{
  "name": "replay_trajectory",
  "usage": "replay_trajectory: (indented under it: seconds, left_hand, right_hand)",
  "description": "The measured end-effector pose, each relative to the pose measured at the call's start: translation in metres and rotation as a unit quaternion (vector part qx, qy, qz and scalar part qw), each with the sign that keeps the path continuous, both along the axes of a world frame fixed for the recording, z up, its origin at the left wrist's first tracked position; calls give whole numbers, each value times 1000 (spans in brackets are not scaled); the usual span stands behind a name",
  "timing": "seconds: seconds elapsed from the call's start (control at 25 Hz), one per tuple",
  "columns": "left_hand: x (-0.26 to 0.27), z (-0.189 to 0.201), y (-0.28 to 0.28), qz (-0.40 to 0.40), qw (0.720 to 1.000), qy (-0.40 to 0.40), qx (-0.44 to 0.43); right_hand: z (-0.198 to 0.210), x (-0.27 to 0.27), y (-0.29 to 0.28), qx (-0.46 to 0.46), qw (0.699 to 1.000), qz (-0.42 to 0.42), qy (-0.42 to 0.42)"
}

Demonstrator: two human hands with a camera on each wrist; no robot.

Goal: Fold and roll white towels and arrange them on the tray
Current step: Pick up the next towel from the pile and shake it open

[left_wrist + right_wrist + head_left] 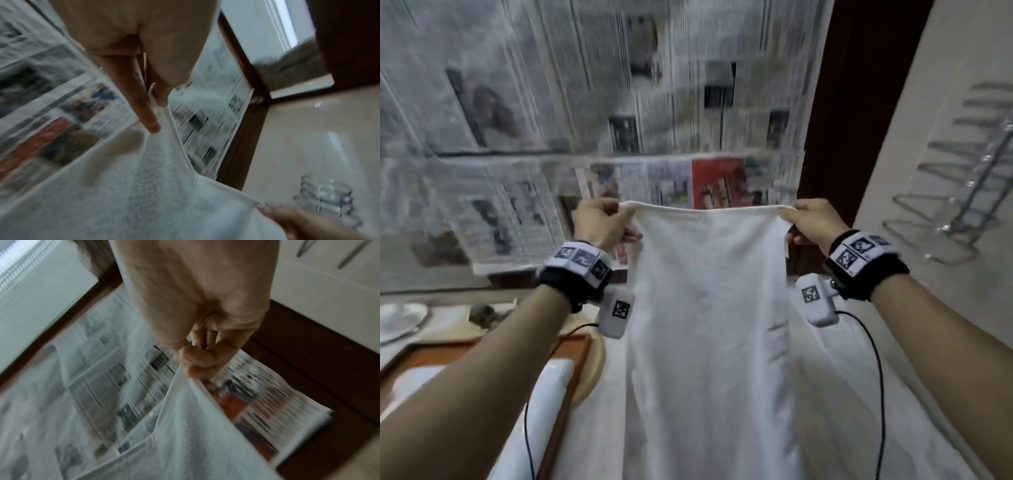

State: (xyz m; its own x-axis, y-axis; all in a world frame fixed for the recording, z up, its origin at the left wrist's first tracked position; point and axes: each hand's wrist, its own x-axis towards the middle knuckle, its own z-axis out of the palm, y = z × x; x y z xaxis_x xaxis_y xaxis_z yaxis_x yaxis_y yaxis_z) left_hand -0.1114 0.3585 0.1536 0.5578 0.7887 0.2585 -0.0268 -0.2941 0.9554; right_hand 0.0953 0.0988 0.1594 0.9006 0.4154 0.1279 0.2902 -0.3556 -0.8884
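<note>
A wall of newspaper sheets stood behind everything, gray and blurry with one red page. The white towel was soft and fuzzy with a neat sewn edge on top. It hung long-ways straight down in the air between both hands, over a white cloth on the table. An orange-brown tray with a raised rim sat low on the left and held something white and smooth. A shiny wire rack stood at the right. The left hand pinched the towel's top left corner, and the right hand pinched the top right corner.
</note>
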Motion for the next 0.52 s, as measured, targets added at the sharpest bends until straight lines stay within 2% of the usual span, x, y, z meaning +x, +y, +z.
replay_trajectory:
  seconds: [0.12,0.2,0.24,0.28,0.36,0.44,0.48,0.52]
  left_hand:
    - [14,-98,18,32,998,56,-18]
    - [17,-156,19,45,992,115,37]
    - [15,-185,12,36,978,191,81]
    - [8,-227,-3,-3,955,273,116]
    - [-18,-303,-48,-125,897,403,129]
    - [-47,-363,-87,-216,827,500,142]
    - [-54,-380,-93,-232,812,516,144]
    - [-54,-388,-91,-230,813,515,147]
  right_hand:
    - [-85,7,15,-17,998,-34,52]
    - [-140,2,23,-12,996,-36,77]
    - [-171,-4,26,-70,995,-6,65]
    - [-208,-21,24,-170,984,22,57]
    - [-288,-67,11,-340,928,122,92]
    - [-348,-107,-7,-437,871,202,95]
    - [-368,-113,-11,-462,856,217,85]
    - [-378,-112,-13,-474,847,228,71]
